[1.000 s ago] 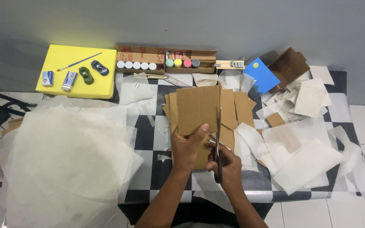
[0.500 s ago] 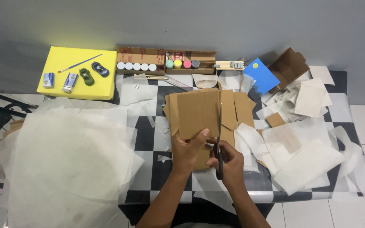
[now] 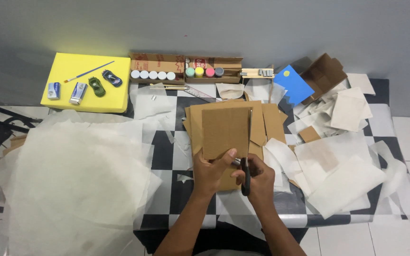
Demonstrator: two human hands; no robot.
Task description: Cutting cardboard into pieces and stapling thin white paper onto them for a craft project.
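— Two hands were at work, weren't they? What did each hold?

— Yes. The left hand had its grip closed on the lower edge of a cardboard sheet, thumb on top. The right hand had its grip closed around the handles of the scissors, whose blades ran up toward 12 o'clock along the sheet's right edge.

— Where did the sheet lie?

— At the centre of the checkered desk, over a stack of cardboard pieces.

— And around it?

— White paper sheets spread at 9 o'clock, paper scraps at 3 o'clock. A yellow board with toy cars sat at 10 o'clock, paint pots at 12 o'clock.
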